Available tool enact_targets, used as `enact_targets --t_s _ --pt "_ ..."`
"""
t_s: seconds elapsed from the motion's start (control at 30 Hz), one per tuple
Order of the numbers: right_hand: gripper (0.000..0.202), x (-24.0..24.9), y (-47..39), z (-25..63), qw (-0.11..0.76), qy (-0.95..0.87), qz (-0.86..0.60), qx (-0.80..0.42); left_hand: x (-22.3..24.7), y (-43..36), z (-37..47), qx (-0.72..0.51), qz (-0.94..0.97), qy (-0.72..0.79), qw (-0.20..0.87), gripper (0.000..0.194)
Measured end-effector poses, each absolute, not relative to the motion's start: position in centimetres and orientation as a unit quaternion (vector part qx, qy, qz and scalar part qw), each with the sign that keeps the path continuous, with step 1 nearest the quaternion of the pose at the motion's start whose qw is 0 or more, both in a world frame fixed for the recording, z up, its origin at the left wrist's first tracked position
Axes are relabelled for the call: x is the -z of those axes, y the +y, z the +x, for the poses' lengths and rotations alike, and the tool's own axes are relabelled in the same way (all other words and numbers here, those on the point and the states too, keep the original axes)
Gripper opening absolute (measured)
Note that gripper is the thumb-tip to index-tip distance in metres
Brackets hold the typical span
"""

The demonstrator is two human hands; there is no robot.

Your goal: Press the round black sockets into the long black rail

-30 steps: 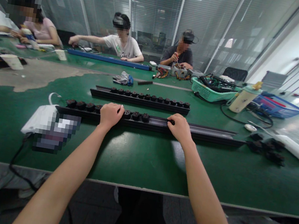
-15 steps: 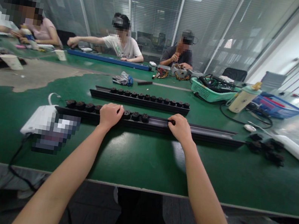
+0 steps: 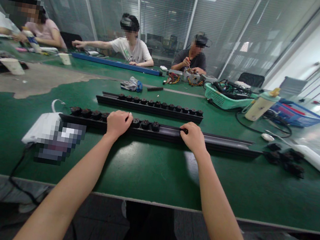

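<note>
A long black channel rail lies across the table in front of me. Several round black socket modules sit in a row in its left part, and the grey inside of the channel shows farther right. My left hand is closed over the rail amid the modules, covering some of them. Right of the row, my right hand is closed at the channel, with a small black socket module partly showing at its fingertips. Its fingers hide the rest of that piece.
Behind lies a shorter black rail filled with modules. Loose black parts and a white power strip lie right. A white box stands left. A green basket, a bottle and co-workers are farther back.
My hands and the rail have stayed in place. Across the table, a co-worker's hand with a tool has lowered slightly.
</note>
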State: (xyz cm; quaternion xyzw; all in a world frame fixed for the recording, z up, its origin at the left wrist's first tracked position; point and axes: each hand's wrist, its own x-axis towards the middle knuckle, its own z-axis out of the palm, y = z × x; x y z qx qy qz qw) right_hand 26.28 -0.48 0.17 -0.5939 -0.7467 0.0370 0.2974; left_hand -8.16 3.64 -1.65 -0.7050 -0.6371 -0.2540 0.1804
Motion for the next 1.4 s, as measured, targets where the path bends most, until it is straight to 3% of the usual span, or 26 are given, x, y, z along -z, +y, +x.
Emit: enact_targets --t_s 1.4 --pt "0.024 -0.8 -1.06 26.3 0.27 -0.726 -0.632 -0.021 1.34 3.41 -8.01 0.253 -0.704 -0.642 0.167 0.049"
